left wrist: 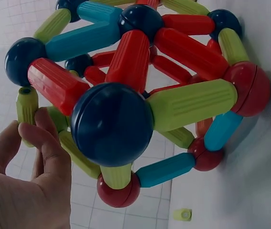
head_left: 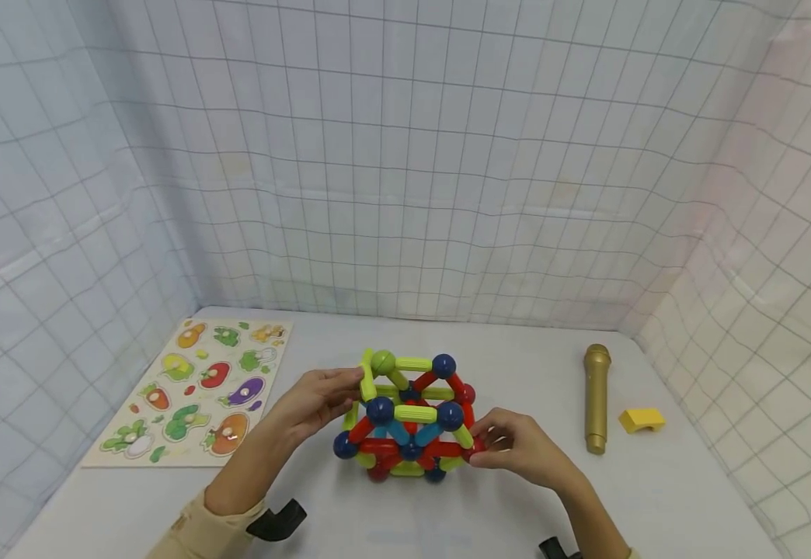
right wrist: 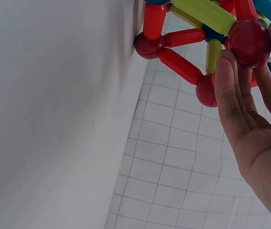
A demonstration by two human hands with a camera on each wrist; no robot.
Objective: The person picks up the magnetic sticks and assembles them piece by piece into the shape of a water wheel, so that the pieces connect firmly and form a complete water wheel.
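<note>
- A rod-and-ball frame (head_left: 408,415) of red, green and blue magnetic sticks and balls stands near the middle of the white table (head_left: 517,497), between both hands.
- The left hand (head_left: 318,400) pinches a loose-ended green rod (left wrist: 27,110) at the frame's upper left corner, thumb and fingers curled round it.
- The right hand (head_left: 517,449) grasps a red ball (right wrist: 250,43) at the lower right corner, its fingers (right wrist: 231,95) wrapped against it.
- It looks like a steadying-and-adjusting step: one corner braced while a rod gets seated.
- Any next nudge calls for a light touch, since such joints may pull apart.
- A vegetable peg puzzle (head_left: 199,392) lies at the left; a gold toy microphone (head_left: 596,400) and a yellow block (head_left: 642,420) at the right.
</note>
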